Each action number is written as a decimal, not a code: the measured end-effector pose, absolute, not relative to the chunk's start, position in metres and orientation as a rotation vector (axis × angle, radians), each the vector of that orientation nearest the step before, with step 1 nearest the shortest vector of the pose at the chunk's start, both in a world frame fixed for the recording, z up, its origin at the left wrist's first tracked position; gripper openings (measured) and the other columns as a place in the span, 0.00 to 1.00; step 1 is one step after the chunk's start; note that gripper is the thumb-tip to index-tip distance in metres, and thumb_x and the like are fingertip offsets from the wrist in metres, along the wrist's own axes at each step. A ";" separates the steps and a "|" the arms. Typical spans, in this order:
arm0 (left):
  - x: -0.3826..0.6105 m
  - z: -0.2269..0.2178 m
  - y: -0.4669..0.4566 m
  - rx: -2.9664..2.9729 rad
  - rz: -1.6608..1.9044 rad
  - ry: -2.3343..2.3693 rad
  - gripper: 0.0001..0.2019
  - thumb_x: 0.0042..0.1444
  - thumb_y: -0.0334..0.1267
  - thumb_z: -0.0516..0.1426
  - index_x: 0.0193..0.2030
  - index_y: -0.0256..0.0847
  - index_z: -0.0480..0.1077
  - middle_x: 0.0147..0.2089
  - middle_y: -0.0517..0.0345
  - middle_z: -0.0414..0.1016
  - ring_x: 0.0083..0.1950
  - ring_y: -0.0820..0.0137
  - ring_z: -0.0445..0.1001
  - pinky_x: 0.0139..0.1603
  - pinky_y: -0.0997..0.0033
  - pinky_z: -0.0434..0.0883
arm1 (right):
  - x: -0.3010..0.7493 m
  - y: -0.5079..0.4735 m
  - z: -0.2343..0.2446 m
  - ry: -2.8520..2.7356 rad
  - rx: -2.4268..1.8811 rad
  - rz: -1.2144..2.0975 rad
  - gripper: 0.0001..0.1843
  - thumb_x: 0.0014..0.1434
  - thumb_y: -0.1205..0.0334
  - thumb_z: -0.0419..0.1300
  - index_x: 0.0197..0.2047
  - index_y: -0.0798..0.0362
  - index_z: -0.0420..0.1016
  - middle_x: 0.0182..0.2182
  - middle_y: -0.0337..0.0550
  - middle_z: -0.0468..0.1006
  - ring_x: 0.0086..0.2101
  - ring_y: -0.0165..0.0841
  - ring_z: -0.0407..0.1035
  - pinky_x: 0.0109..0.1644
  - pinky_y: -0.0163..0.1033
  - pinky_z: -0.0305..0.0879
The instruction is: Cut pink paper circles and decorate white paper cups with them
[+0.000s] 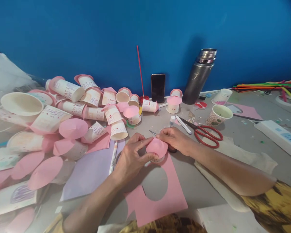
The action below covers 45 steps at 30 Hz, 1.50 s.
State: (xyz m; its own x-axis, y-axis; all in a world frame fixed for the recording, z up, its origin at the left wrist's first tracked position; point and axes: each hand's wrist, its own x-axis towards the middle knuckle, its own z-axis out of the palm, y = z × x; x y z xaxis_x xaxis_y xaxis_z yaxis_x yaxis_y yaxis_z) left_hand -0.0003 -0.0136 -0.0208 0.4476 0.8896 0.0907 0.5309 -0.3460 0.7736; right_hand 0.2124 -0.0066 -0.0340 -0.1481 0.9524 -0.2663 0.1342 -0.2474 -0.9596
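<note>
A small paper cup [159, 159] with a pink paper cone [157, 147] on top is between my hands, over the front middle of the table. My left hand [133, 152] is closed on it, thumb on the near side and fingers at the left edge. My right hand [173, 139] pinches the cone's far right edge. A pointed metal tip and a dark handle show on either side of my right hand, mostly hidden by it. Below lies a pink paper sheet [177, 194] with a round hole cut in it.
Many pink-topped cups [72, 129] are piled at left beside purple paper [87, 174] and a marker [113, 157]. Red-handled scissors [208, 136], a patterned cup [219, 115], a flask [199, 77], a phone [158, 87] and a power strip [278, 136] stand or lie around.
</note>
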 end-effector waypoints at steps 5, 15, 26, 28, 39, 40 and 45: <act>0.000 -0.021 -0.014 2.004 0.670 1.208 0.16 0.56 0.45 0.67 0.52 0.56 0.82 0.42 0.61 0.68 0.42 0.69 0.72 0.43 0.69 0.68 | 0.213 -0.006 -0.040 -1.255 -1.373 1.513 0.30 0.49 0.35 0.71 0.24 0.51 0.64 0.15 0.27 0.58 0.17 0.23 0.49 0.21 0.34 0.40; 0.000 -0.021 -0.016 1.996 0.682 1.295 0.18 0.54 0.48 0.68 0.53 0.56 0.81 0.43 0.60 0.64 0.42 0.69 0.71 0.41 0.69 0.70 | 0.239 -0.010 -0.025 -1.218 -1.214 1.882 0.30 0.50 0.41 0.73 0.23 0.51 0.60 0.15 0.26 0.55 0.16 0.19 0.42 0.19 0.31 0.33; 0.004 -0.015 -0.018 1.826 0.717 1.301 0.29 0.51 0.45 0.69 0.62 0.49 0.75 0.57 0.53 0.73 0.48 0.63 0.75 0.50 0.63 0.75 | 0.239 -0.009 -0.031 -1.213 -1.249 1.871 0.24 0.51 0.46 0.72 0.26 0.51 0.63 0.15 0.25 0.57 0.17 0.20 0.44 0.20 0.30 0.36; 0.003 -0.015 -0.015 1.732 0.735 1.297 0.29 0.55 0.44 0.66 0.64 0.47 0.72 0.57 0.51 0.75 0.49 0.63 0.76 0.50 0.63 0.74 | 0.238 -0.009 -0.029 -1.212 -1.342 1.709 0.22 0.51 0.45 0.71 0.29 0.52 0.67 0.15 0.25 0.56 0.17 0.21 0.45 0.20 0.31 0.37; 0.007 -0.031 0.004 1.279 0.781 1.128 0.16 0.59 0.46 0.62 0.50 0.41 0.76 0.31 0.62 0.70 0.30 0.73 0.64 0.31 0.70 0.61 | 0.221 -0.034 -0.012 -1.805 -1.386 0.637 0.09 0.59 0.54 0.65 0.35 0.51 0.76 0.28 0.38 0.75 0.24 0.29 0.61 0.29 0.37 0.57; 0.009 -0.029 0.005 1.246 0.792 1.125 0.16 0.57 0.46 0.63 0.48 0.40 0.76 0.30 0.62 0.69 0.29 0.74 0.62 0.30 0.70 0.59 | 0.221 -0.035 -0.013 -1.839 -1.371 0.579 0.09 0.60 0.54 0.65 0.36 0.51 0.76 0.30 0.38 0.76 0.24 0.29 0.61 0.30 0.37 0.58; 0.017 -0.024 0.011 1.143 0.795 1.106 0.16 0.53 0.45 0.65 0.44 0.37 0.77 0.27 0.63 0.67 0.27 0.75 0.60 0.29 0.71 0.54 | 0.223 -0.035 -0.021 -1.939 -1.351 0.322 0.15 0.58 0.50 0.68 0.42 0.51 0.76 0.36 0.44 0.79 0.30 0.34 0.68 0.37 0.40 0.64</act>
State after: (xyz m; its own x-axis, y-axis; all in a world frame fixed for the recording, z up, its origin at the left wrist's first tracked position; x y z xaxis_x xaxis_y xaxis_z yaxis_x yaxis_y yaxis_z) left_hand 0.0175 0.0107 -0.0235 0.2927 0.9197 -0.2616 0.0444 0.2602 0.9645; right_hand 0.2226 -0.0354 -0.0214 -0.1728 0.8880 0.4261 0.7026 0.4143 -0.5786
